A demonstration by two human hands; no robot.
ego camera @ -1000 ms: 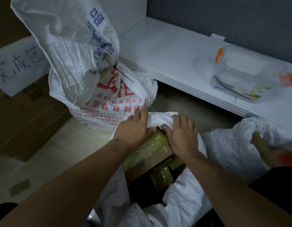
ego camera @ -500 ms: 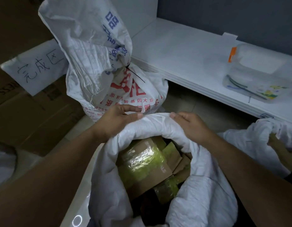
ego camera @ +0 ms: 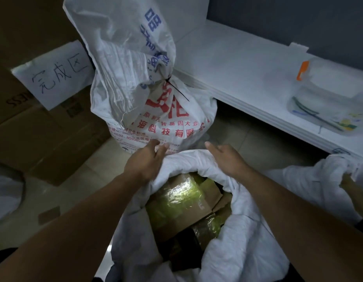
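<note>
Left hand (ego camera: pixel 146 162) pinches the far rolled rim of the white woven plastic sack (ego camera: pixel 243 251) on the floor in front; right hand (ego camera: pixel 227 159) lies over the same rim, grip unconfirmed. A second ago both palms were down on the brown cardboard boxes wrapped in yellow-green tape (ego camera: pixel 182 208) — now the rim is pulled up round them, mouth open. Likely next: gather the neck and tie off, like the printed white sack (ego camera: pixel 156 110) behind.

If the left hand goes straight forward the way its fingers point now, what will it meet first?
Most likely the tied sack with red print, standing just beyond the left hand, which holds the rim of the open sack. The gap between them is unclear.
</note>
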